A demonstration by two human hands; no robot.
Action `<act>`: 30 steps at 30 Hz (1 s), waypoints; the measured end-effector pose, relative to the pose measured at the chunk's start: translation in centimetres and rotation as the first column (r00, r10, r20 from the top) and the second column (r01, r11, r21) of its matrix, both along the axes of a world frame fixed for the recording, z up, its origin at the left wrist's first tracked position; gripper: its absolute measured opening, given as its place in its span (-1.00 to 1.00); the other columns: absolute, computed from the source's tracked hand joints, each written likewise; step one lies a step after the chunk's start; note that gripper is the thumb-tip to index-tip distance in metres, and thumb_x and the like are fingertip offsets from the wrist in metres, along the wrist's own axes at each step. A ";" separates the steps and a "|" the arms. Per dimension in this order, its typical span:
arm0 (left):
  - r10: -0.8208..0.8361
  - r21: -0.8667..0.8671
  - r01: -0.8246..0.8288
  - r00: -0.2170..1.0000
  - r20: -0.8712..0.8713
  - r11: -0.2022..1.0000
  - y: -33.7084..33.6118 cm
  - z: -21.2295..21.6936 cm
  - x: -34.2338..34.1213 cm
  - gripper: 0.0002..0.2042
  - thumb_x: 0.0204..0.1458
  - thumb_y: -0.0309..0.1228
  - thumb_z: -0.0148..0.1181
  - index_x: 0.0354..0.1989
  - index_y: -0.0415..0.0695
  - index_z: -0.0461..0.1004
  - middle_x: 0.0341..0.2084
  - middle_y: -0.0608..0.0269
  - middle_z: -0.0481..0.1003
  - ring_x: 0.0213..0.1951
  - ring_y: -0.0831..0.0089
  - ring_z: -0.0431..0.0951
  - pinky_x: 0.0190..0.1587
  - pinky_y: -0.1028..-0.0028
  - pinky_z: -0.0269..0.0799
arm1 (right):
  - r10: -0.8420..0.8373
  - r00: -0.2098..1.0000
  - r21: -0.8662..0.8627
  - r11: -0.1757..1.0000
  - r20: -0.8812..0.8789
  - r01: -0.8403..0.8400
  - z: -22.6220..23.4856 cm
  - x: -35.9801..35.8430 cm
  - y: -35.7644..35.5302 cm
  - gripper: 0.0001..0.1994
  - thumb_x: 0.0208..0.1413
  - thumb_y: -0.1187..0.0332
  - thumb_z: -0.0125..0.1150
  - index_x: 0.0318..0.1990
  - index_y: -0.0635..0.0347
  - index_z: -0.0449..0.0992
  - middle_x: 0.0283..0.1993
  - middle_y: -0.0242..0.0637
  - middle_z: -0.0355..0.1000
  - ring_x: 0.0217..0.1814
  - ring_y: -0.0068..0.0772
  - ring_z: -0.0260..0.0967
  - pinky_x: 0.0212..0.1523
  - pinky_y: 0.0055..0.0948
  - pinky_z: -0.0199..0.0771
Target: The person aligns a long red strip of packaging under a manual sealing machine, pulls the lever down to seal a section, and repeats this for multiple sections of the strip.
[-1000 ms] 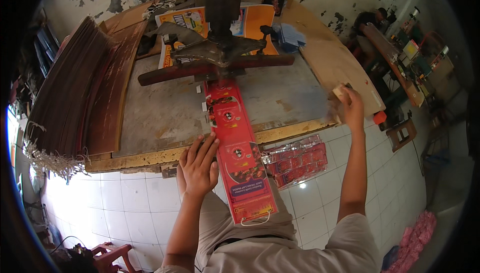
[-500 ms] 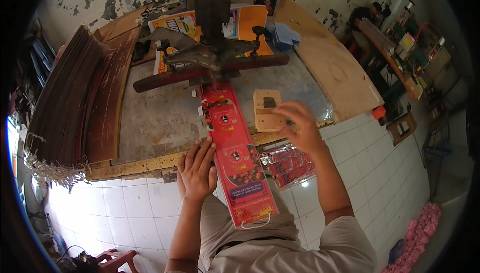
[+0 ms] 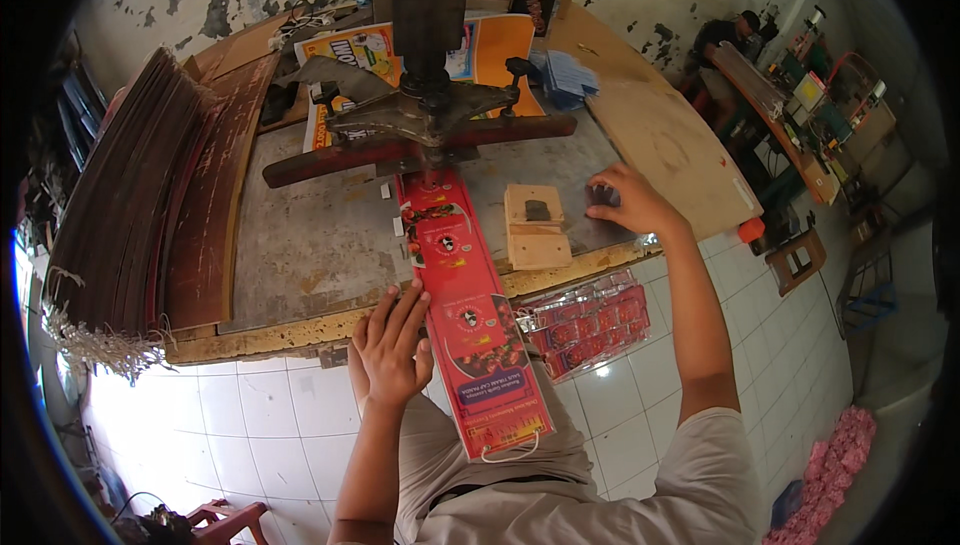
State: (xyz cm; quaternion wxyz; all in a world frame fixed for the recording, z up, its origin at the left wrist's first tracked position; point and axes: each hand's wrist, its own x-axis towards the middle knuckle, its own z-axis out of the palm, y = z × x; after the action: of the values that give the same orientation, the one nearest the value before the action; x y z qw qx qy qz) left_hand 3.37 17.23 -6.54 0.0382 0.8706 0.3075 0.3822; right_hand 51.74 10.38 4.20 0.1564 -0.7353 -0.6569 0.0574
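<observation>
A long red printed cardboard strip (image 3: 468, 315) with food pictures and a white cord loop at its near end runs from the press down over my lap. My left hand (image 3: 393, 345) lies on its left edge, fingers stretched out together. The far end sits beneath the dark metal press head (image 3: 430, 135). My right hand (image 3: 640, 203) is over the table to the right, thumb and fingers curled around a small dark thing that I cannot make out. Left of it rests a light wooden block (image 3: 538, 250) with a dark patch on top.
A tall stack of dark boards (image 3: 130, 205) stands on the table's left. A brown board (image 3: 670, 135) covers the right side. Packed red sheets (image 3: 590, 325) are below the front edge. Blue pieces (image 3: 568, 77) and printed sheets lie behind the press. Another person (image 3: 722, 40) sits far right.
My right hand has moved from over the wooden block to the right, and its fingers have closed in. The left hand and the strip stay nearly in place.
</observation>
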 end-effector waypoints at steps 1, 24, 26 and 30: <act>-0.001 -0.002 0.001 1.000 0.001 1.000 0.0 -0.1 0.0 -0.49 0.43 -0.19 -0.05 0.43 0.02 0.62 0.46 0.33 0.58 0.51 0.24 0.46 0.50 0.18 0.10 | 0.025 1.000 -0.014 1.000 -0.012 -0.025 0.1 0.3 0.4 -0.51 0.18 0.12 0.69 0.15 0.14 0.68 0.18 -0.14 0.49 0.26 -0.07 0.50 0.33 -0.15 0.54; -0.015 0.001 0.015 1.000 0.003 1.000 0.0 0.1 -0.1 -0.49 0.47 -0.15 -0.07 0.45 0.02 0.60 0.48 0.34 0.55 0.51 0.26 0.45 0.49 0.19 0.10 | 0.238 0.967 -0.223 0.942 -0.086 -0.252 2.2 0.9 3.9 -0.63 0.10 0.31 0.71 -0.01 0.16 0.67 0.07 -0.21 0.49 0.19 -0.14 0.51 0.24 -0.21 0.55; -0.016 -0.008 0.016 1.000 0.007 1.000 -0.1 0.2 -0.1 -0.49 0.48 -0.15 -0.08 0.46 0.01 0.60 0.48 0.34 0.55 0.51 0.25 0.45 0.49 0.19 0.10 | 0.196 0.970 -0.220 0.949 -0.146 -0.225 2.2 0.5 4.0 -0.64 0.11 0.29 0.71 -0.02 0.19 0.68 0.06 -0.20 0.50 0.16 -0.15 0.53 0.21 -0.22 0.58; -0.014 -0.009 0.014 1.000 0.001 1.000 -0.1 0.2 -0.3 -0.49 0.49 -0.14 -0.09 0.45 0.00 0.60 0.48 0.33 0.55 0.50 0.24 0.46 0.49 0.18 0.10 | 0.147 0.977 -0.211 0.961 -0.152 -0.178 1.6 -0.6 4.1 -0.61 0.10 0.28 0.73 -0.02 0.23 0.68 0.05 -0.19 0.48 0.07 -0.23 0.54 0.12 -0.26 0.60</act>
State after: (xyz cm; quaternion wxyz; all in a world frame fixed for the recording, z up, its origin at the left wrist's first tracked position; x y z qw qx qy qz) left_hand 3.10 17.18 -6.30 0.0451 0.8724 0.3030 0.3808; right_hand 51.10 14.48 5.76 0.1114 -0.6862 -0.6924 0.1932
